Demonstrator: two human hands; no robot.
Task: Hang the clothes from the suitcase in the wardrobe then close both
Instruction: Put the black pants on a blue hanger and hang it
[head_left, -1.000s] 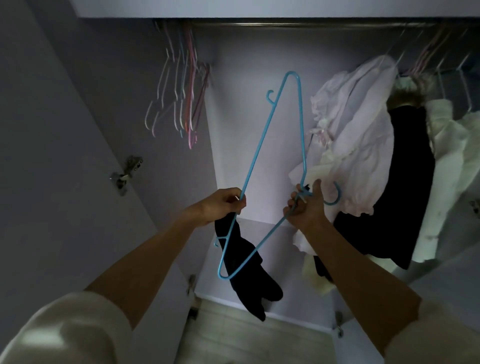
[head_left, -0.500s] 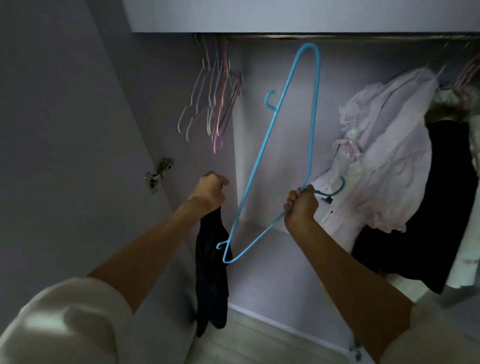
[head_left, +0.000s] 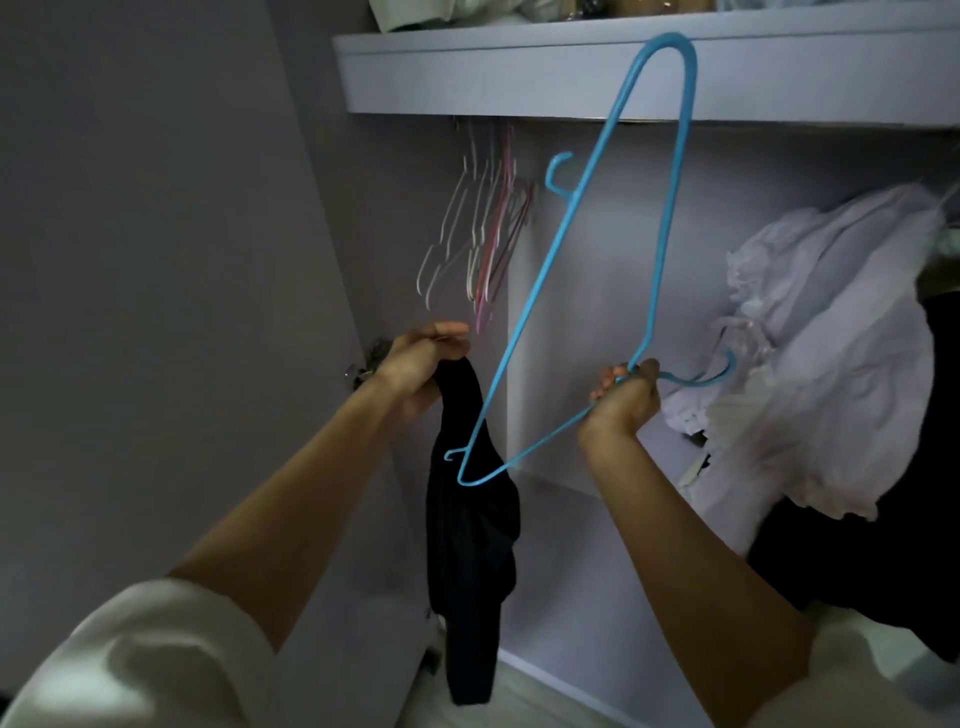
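My left hand (head_left: 421, 364) grips the top of a black garment (head_left: 470, 561) that hangs straight down in front of the open wardrobe (head_left: 571, 78). My right hand (head_left: 621, 402) grips a blue plastic hanger (head_left: 587, 260) at its neck, next to the hook. The hanger is turned on end, one shoulder up by the wardrobe shelf and the other low, crossing in front of the black garment. The suitcase is out of view.
Several empty pale and pink hangers (head_left: 483, 234) hang on the rail at the left of the wardrobe. A white ruffled garment (head_left: 831, 338) and a dark one (head_left: 883, 545) hang at the right. The wardrobe door (head_left: 156, 260) stands open at the left. Bundled items lie on the top shelf.
My view has tilted up, bringing the top shelf in. My left hand has moved left with the black garment, away from the hanger. The hanger stands higher.
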